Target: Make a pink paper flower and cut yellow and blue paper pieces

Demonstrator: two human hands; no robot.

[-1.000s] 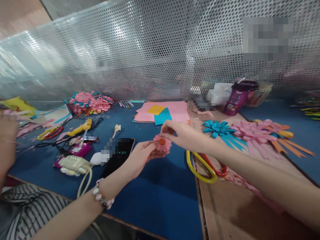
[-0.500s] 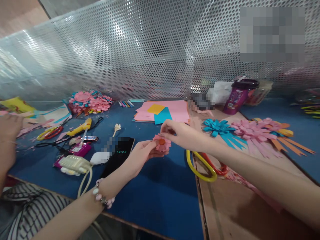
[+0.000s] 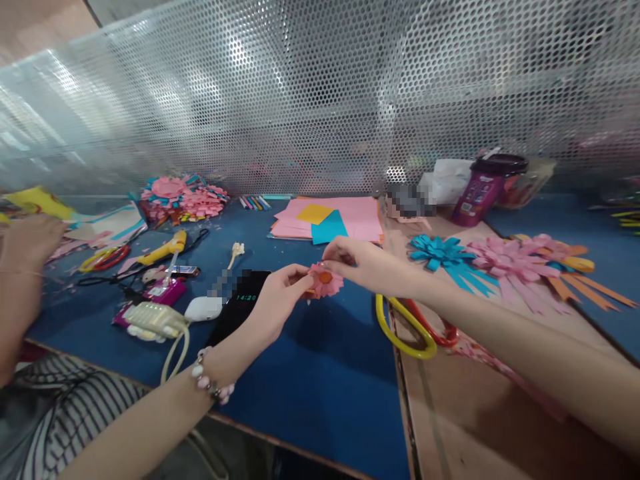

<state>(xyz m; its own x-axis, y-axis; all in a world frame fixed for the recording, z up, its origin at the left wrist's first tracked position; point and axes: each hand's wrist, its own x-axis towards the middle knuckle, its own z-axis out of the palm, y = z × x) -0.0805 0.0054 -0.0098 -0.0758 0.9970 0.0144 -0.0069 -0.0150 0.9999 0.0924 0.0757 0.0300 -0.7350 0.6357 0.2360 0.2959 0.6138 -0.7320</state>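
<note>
A perforated metal screen stands along the back of the blue tabletop; slim pens lie in front of it; a black smartphone displays 14:20; a cream cable lies bundled further left; a lidded purple drinks cup stands to the right; a neighbour's striped garment shows lower left.

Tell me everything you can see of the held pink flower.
The flower is small and looks papery, with pink, jagged-edged petals around an orange centre. It is held above the blue table, its face tilted toward the camera. The left hand grips its left edge; the right hand appears to touch its top. Its back is hidden.
</note>
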